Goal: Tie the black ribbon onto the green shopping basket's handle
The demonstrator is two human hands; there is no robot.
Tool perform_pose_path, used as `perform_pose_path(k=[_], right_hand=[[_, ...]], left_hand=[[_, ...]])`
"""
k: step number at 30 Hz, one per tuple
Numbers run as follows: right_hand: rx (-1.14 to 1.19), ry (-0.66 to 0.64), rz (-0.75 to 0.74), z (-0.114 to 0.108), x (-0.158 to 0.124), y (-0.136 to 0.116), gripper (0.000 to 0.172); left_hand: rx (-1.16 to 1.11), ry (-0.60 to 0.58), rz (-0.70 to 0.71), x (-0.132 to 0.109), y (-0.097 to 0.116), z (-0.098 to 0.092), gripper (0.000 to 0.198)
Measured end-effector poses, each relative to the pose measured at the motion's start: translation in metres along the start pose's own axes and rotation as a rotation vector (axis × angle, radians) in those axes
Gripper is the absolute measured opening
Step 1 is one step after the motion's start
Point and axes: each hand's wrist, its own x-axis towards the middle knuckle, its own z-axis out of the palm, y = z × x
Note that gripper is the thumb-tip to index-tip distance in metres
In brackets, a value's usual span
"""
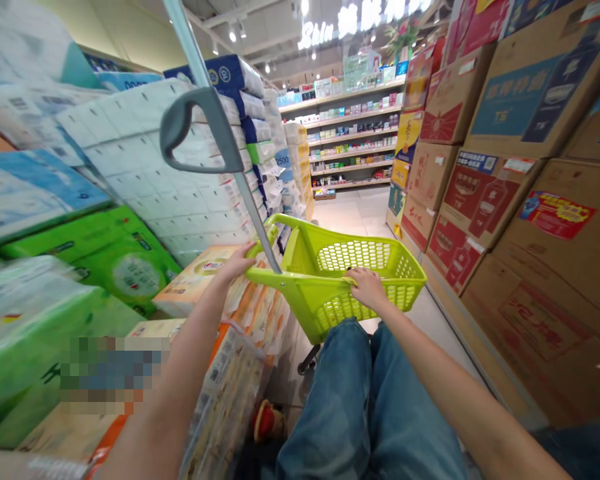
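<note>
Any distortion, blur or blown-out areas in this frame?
Head view: strong wide-angle bending, boxes curve at the edges; the lit sign is blown out; tissue packs at left smear, one patch pixelated; green basket, left hand, right hand sharp.

— What fills the left side of the aisle?

— Wrapped paper goods, stacked high. White packs (pixel 145 167) make the tall middle pile, with dark blue packs (pixel 230 75) on top farther back. Green packs (pixel 100 253) lie lower and nearer.

— And the right?

— Brown cardboard cartons (pixel 545 87) form a wall from the near edge to the far end. Several lower cartons (pixel 475 193) carry red printing, and one has a red and yellow label (pixel 555 213).

— What shows at the far end?

— Store shelves (pixel 353 143) with rows of small goods, beyond a pale tiled floor (pixel 353 213). A lit white sign (pixel 360 20) hangs above, with ceiling spotlights (pixel 233 33) to its left.

— Anything low down?

— A small red object (pixel 266 421) near the floor, too blurred to name.
</note>
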Motion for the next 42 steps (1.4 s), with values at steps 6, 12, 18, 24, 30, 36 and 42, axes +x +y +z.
perform_pose_path(k=[6,12,18,24,30,36,42], right_hand=[[-0.137,-0.073,0.082,-0.005,0.006,0.011,0.045],[-0.206,-0.082,0.061,-0.007,0.003,0.026,0.043],[-0.224,-0.046,0.023,-0.003,0.005,0.037,0.039],[-0.238,0.004,-0.006,0.005,0.006,0.04,0.036],[-0.256,0.013,-0.042,0.008,0.007,0.041,0.04],[-0.262,0.004,-0.112,0.011,0.006,0.047,0.053],[-0.381,-0.038,-0.389,-0.01,0.017,0.051,0.09]], left_hand=[[-0.022,0.013,-0.016,-0.01,0.002,0.014,0.071],[-0.038,0.18,0.044,-0.021,0.003,0.037,0.055],[0.223,0.608,0.404,-0.052,0.019,0.039,0.07],[0.823,-0.125,1.312,-0.083,0.049,0.044,0.058],[1.226,0.063,1.275,-0.067,0.043,0.048,0.065],[1.383,0.208,1.189,-0.059,0.032,0.051,0.065],[1.382,0.359,1.218,-0.055,0.02,0.06,0.062]])
